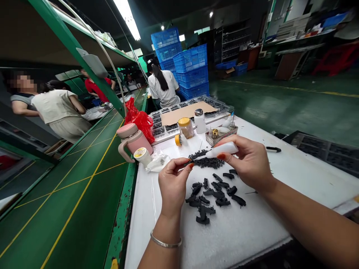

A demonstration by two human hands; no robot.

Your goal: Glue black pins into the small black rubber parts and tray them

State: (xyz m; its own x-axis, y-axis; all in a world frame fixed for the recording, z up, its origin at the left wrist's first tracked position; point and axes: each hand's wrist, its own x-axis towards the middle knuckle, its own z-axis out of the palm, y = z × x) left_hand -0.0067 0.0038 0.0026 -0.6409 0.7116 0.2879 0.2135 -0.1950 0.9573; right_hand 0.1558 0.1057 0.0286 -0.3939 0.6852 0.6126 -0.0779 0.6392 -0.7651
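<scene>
Black curved parts (239, 201), about twenty, lie below right hand (252, 160) gripping one white tapered bottle (226, 150), left hand (173, 183) one black piece (189, 163).

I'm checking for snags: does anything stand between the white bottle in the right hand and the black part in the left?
Nothing visible does. The right hand points the bottle tip-first at the black part pinched in the left hand; the small pieces show behind the tip, not in between.

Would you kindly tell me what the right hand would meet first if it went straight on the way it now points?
With its white bottle leading, probably the small black part in the left hand, though depth is unclear.
</scene>
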